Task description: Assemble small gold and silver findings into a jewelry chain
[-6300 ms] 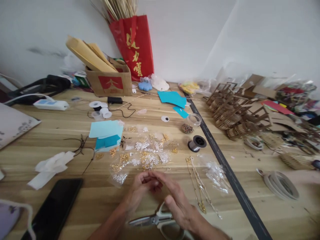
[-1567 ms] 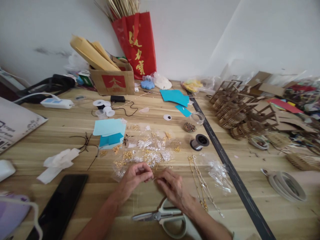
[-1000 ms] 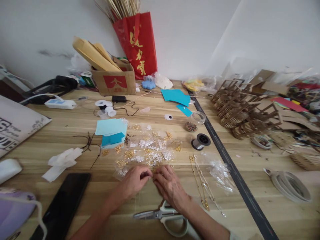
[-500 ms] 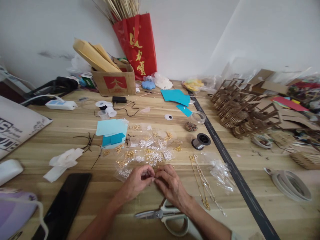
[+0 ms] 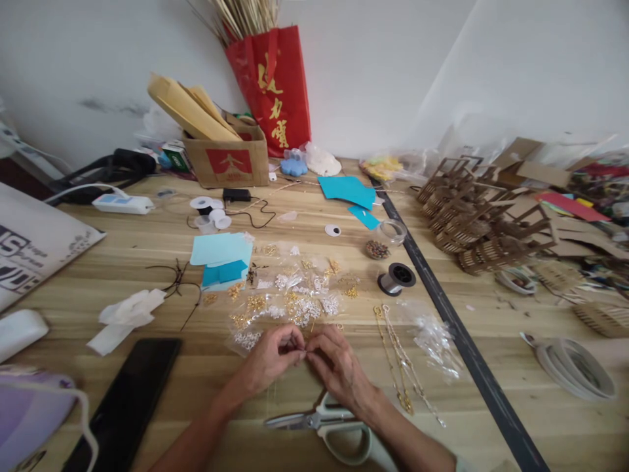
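Note:
My left hand (image 5: 275, 357) and my right hand (image 5: 337, 360) meet fingertip to fingertip low in the middle of the head view. Both are closed in a pinch; whatever lies between the fingers is too small to name. Just beyond them, clear plastic bags hold gold and silver jewelry findings (image 5: 305, 309). Scissors (image 5: 344, 426) with pale green handles lie under my right wrist, blades pointing left. To the right of my right hand are gold and silver chains (image 5: 396, 357), laid lengthwise on the wooden table (image 5: 236, 432).
A wire spool (image 5: 397, 279) and a dish of small beads (image 5: 377, 249) stand beyond the chains. Crumpled plastic bags (image 5: 435, 341) lie right. At left are a black phone (image 5: 130, 400), white tissue (image 5: 128, 314) and blue cards (image 5: 221, 252). Brown woven baskets (image 5: 472, 216) are piled far right.
The whole scene has shifted very slightly to the right in view. My hands keep nearly the same pinched pose, and nothing else has visibly moved.

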A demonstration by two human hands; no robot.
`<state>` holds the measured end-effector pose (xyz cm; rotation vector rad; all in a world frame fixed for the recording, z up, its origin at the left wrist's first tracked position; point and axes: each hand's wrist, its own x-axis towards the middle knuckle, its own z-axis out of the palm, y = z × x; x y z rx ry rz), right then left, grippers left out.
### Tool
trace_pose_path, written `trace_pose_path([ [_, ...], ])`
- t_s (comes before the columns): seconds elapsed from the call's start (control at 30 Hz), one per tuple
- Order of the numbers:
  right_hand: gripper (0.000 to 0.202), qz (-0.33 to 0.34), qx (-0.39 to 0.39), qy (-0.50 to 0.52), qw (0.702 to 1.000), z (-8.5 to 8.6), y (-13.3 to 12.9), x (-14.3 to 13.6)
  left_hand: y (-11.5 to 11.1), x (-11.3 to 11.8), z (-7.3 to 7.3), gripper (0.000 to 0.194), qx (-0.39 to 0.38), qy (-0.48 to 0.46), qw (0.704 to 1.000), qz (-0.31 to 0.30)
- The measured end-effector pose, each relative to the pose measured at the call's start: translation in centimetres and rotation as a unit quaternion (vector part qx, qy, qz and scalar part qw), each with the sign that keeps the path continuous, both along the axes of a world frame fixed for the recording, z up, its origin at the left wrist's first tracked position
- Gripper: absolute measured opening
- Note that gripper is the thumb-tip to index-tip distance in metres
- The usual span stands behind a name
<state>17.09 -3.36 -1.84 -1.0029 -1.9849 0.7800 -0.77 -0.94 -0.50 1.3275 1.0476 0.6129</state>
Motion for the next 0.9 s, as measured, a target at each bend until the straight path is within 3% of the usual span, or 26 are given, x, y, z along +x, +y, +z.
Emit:
trace_pose_path([
  [0.23,0.011,-0.019,0.004,-0.004,1.000,0.23,-0.11,-0.01,0.07,-0.13,0.04,0.009,-0.006,-0.009,1.000,-0.005],
  [0.9,0.010,-0.007,0.001,-0.013,1.000,0.08,-0.07,0.09,0.14,-0.14,0.82,0.012,0.077,0.114,0.990,-0.012],
])
